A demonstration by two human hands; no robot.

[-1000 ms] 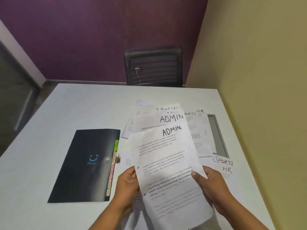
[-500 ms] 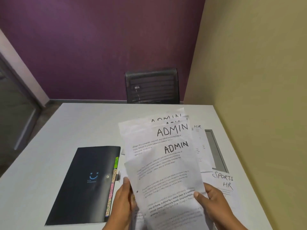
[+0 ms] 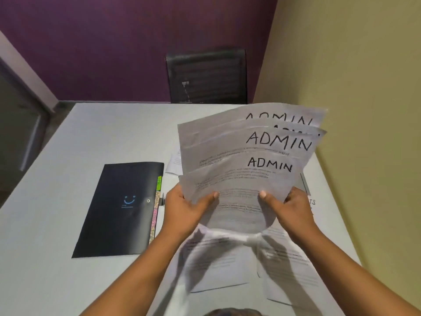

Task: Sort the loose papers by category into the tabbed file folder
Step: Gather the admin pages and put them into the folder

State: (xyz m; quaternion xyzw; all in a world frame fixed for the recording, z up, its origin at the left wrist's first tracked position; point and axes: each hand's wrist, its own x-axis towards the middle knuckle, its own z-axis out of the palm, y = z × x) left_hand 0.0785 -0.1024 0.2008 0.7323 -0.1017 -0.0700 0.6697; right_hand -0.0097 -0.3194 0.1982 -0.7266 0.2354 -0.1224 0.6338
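Several white sheets headed ADMIN (image 3: 246, 156) are fanned out and raised above the table. My left hand (image 3: 184, 210) grips their lower left edge, thumb on top. My right hand (image 3: 289, 208) grips the lower right edge the same way. The black tabbed file folder (image 3: 120, 208) lies closed on the table to the left, with coloured tabs (image 3: 156, 210) sticking out along its right side. More loose papers (image 3: 218, 263) lie flat on the table under my hands; a sheet at the right is mostly hidden behind the fan.
The white table (image 3: 57, 179) stands in a corner, with a beige wall (image 3: 364, 110) close on the right. A black mesh chair (image 3: 207, 76) is at the far edge. A small paper (image 3: 174, 164) pokes out behind the fan.
Both hands have lifted the ADMIN sheets up off the table and tilted them back, fanned wider. The papers beneath are now uncovered.
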